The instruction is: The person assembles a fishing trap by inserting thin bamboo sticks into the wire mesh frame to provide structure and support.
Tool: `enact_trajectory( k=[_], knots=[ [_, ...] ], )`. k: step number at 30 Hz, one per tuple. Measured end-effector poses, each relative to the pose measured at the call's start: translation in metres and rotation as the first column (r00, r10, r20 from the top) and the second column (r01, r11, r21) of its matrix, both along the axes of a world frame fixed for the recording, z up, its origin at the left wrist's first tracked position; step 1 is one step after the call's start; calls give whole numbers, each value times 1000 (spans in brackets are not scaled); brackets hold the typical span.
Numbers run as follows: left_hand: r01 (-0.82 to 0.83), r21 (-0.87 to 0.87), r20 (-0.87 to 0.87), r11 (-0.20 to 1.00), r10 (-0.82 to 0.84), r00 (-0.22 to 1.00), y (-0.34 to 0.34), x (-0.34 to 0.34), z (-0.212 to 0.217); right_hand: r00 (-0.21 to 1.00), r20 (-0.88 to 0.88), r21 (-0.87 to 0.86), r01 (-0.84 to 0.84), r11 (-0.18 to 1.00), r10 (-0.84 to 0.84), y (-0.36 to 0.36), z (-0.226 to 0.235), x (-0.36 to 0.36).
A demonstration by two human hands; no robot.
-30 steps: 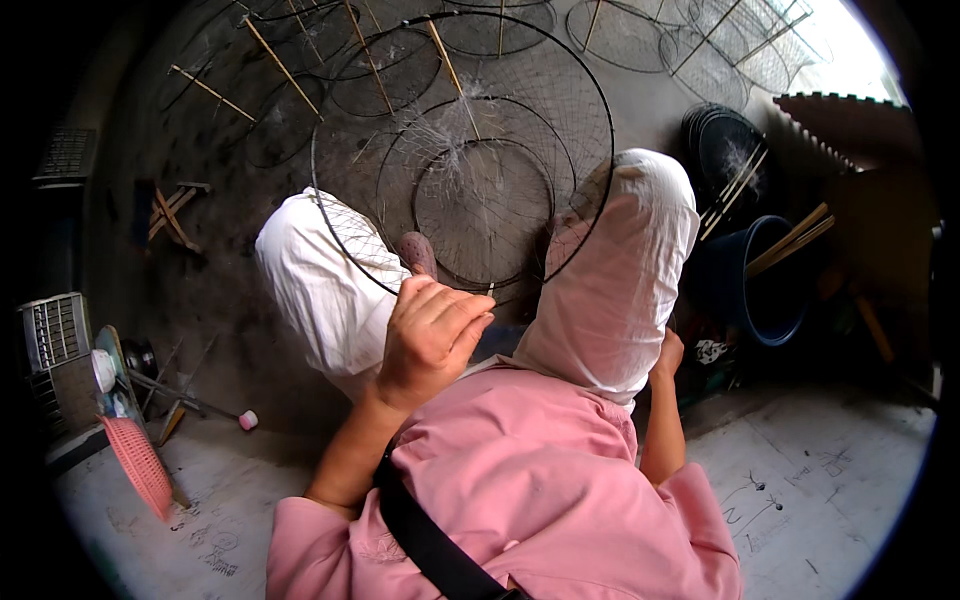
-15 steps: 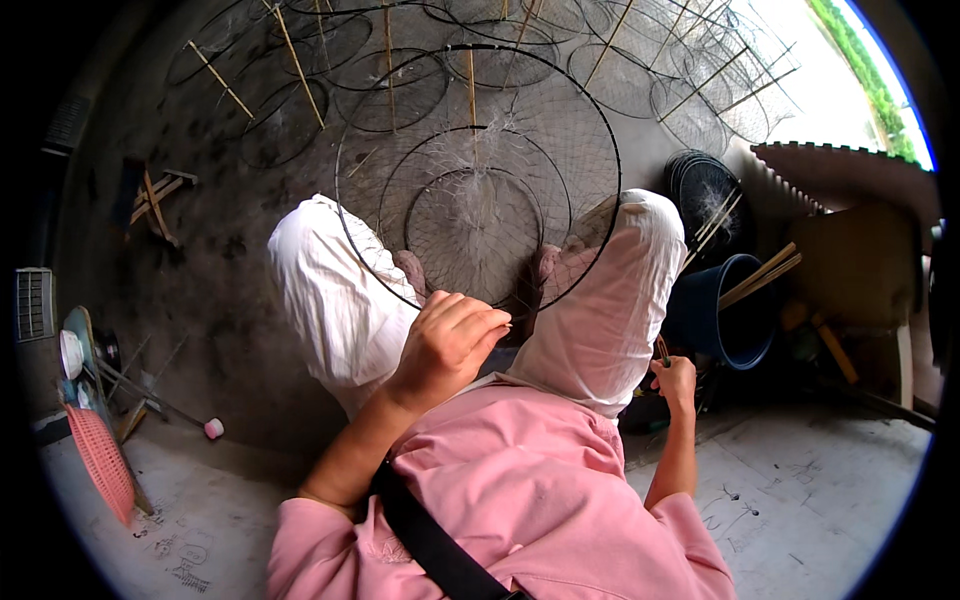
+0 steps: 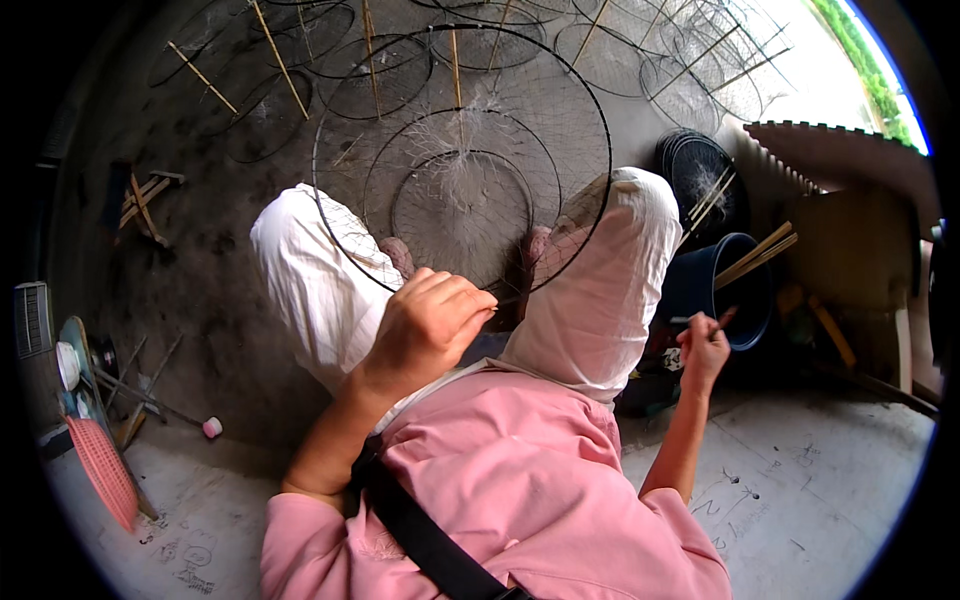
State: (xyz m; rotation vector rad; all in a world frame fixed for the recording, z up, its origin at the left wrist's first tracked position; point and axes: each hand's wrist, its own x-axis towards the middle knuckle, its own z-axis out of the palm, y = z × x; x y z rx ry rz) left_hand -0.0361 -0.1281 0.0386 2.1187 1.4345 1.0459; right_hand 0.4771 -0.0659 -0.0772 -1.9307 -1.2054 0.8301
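Observation:
A round net trap (image 3: 462,160) of fine mesh on black hoops stands between my knees, its largest hoop towards me. A tuft of whitish line gathers in the mesh near its middle. At the near edge of that hoop, my left hand (image 3: 432,318) is closed in a pinch by the rim; what lies between the fingertips is mostly hidden. Off to the right, beside the bucket, my right hand (image 3: 704,346) grips a small thin tool with a pale end and a reddish-brown end. Its exact kind is unclear.
A dark blue bucket (image 3: 685,300) holds several bamboo sticks (image 3: 757,257). Behind it lies a stack of black hoops (image 3: 690,165). More net traps (image 3: 375,75) with sticks spread across the far floor. To the left are a small wooden frame (image 3: 145,207) and a pink basket (image 3: 103,470).
My right hand has risen from beside my right thigh towards the bucket, the small tool in it now turned sideways. My left hand stays at the hoop's rim. The whole view has shifted slightly.

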Motion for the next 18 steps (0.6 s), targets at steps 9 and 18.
enact_trajectory(
  k=[9,18],
  knots=[
    [-104,-10,175,995,104,979,-6,44,29,606,-751,71,-324,943,265,2,134,-219],
    [-119,-256,345,959,206,916,-10,58,22,588,-710,153,-409,900,388,-5,123,-262]
  ],
)
